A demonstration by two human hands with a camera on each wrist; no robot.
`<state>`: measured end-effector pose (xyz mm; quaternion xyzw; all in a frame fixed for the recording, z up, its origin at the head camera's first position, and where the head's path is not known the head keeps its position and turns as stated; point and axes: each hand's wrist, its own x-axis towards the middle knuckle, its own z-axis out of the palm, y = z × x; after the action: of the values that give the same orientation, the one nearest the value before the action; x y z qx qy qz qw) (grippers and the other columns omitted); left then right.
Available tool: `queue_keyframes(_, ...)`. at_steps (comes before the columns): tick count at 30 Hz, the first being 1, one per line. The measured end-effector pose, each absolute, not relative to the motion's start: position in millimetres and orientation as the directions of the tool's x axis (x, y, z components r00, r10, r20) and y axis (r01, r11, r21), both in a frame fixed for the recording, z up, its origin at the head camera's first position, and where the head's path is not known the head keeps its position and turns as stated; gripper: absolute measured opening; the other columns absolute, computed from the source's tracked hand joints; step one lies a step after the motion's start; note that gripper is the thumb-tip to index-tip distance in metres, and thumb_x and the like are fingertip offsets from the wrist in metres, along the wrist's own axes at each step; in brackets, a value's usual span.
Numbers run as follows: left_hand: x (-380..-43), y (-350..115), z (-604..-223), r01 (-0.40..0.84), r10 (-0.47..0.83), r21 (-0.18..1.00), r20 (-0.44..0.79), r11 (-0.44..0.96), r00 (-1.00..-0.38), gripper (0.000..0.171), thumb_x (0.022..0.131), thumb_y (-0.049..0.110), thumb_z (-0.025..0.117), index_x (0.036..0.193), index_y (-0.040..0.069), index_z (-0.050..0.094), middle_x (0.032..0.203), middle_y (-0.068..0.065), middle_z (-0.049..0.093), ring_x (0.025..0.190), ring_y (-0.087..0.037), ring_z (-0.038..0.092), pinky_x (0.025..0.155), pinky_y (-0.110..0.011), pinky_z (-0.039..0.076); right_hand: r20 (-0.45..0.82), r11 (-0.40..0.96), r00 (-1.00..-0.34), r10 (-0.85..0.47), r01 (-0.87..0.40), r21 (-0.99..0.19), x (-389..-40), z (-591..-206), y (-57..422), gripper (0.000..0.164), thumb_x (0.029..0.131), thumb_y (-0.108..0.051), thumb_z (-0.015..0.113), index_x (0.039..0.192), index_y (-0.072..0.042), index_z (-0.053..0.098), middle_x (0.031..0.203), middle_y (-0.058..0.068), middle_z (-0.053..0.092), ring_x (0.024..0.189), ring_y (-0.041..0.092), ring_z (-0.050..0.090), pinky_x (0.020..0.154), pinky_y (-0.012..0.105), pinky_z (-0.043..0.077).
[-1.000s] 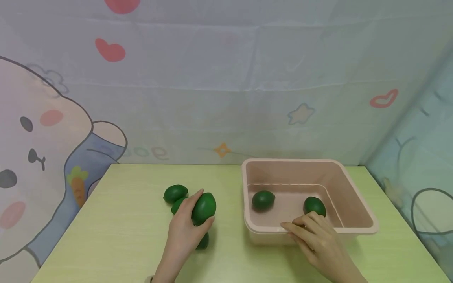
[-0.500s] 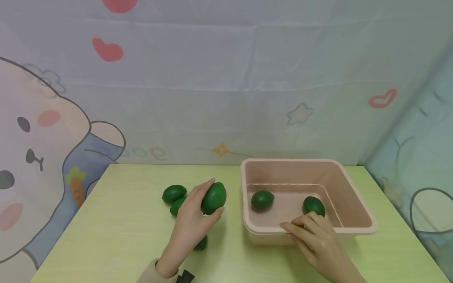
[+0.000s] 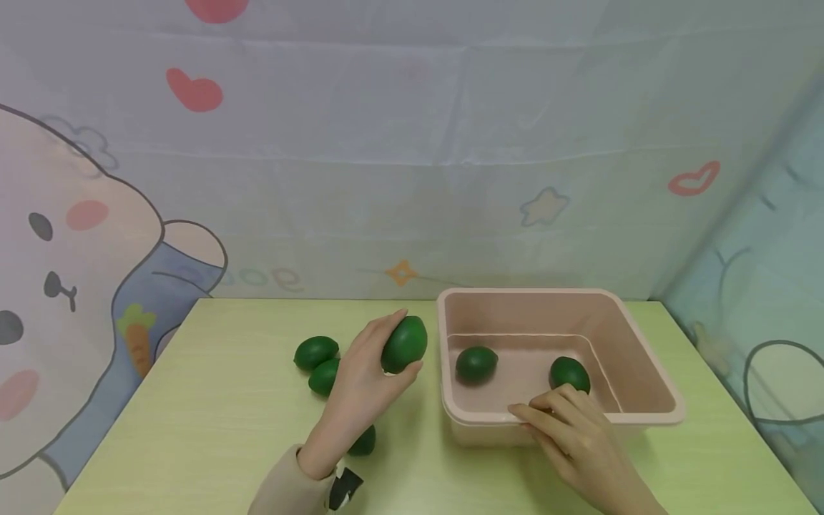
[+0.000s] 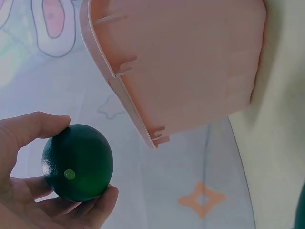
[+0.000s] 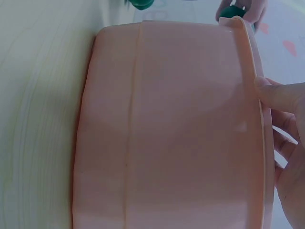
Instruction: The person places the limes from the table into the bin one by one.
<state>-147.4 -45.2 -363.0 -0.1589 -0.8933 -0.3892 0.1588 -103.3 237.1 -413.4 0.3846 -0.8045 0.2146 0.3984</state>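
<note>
My left hand [image 3: 370, 372] holds a dark green lime [image 3: 405, 345] between thumb and fingers, above the table just left of the pink plastic bin [image 3: 560, 418]. In the left wrist view, the lime's pale stem end [image 4: 69, 174] faces the camera. My right hand [image 3: 576, 436] grips the bin's near rim. The right wrist view shows its thumb [image 5: 279, 98] on the outer side and the other fingers over the inner side. Inside the bin lie two limes, one at the left [image 3: 477, 365] and one farther right [image 3: 569, 375], partly behind the right hand's fingers.
Left of the bin, more limes rest on the pale green table [image 3: 212, 400]: one at the back [image 3: 316, 353], another touching it [image 3: 324, 377], and one partly behind the left wrist [image 3: 363, 441]. A printed cloth [image 3: 360, 143] hangs behind the table.
My left hand has lifted the lime and carried it rightward and away from me, toward the bin. My right hand stays on the rim.
</note>
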Motion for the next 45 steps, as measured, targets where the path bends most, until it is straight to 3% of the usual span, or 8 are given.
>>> queue_keyframes(12,-160,-37,-353,0.418,0.211,0.636,0.378,0.648,-0.901,0.067,0.081,0.025,0.076,0.142,0.018,0.047,0.135,-0.003,0.056,0.122,-0.023,0.055,0.095,-0.042,0.051,0.813,0.608,-0.378,-0.443,-0.793,-0.037,-105,-414,237,0.035,0.101,-0.033,0.046,0.102,-0.013,0.075,0.085,-0.006,0.063,0.082,0.011,0.051,0.078,0.024,0.035)
queue_keyframes(23,-174,-28,-347,0.442,0.268,0.650,0.354,0.618,-0.896,0.065,0.082,0.025,0.074,0.141,0.019,0.049,0.131,-0.002,0.058,0.115,-0.022,0.058,0.090,-0.041,0.052,0.798,0.621,-0.403,-0.449,-0.783,-0.046,-103,-416,238,0.036,0.102,-0.034,0.044,0.105,-0.015,0.074,0.087,-0.008,0.062,0.082,0.009,0.048,0.077,0.020,0.034)
queue_keyframes(45,-197,-8,-326,0.492,0.404,0.625,0.292,0.606,-0.867,0.064,0.084,0.028,0.073,0.142,0.017,0.048,0.138,-0.006,0.055,0.121,-0.025,0.056,0.093,-0.042,0.051,0.802,0.620,-0.398,-0.446,-0.783,-0.043,-103,-416,239,0.035,0.102,-0.034,0.044,0.105,-0.015,0.074,0.087,-0.008,0.062,0.082,0.009,0.049,0.076,0.020,0.035)
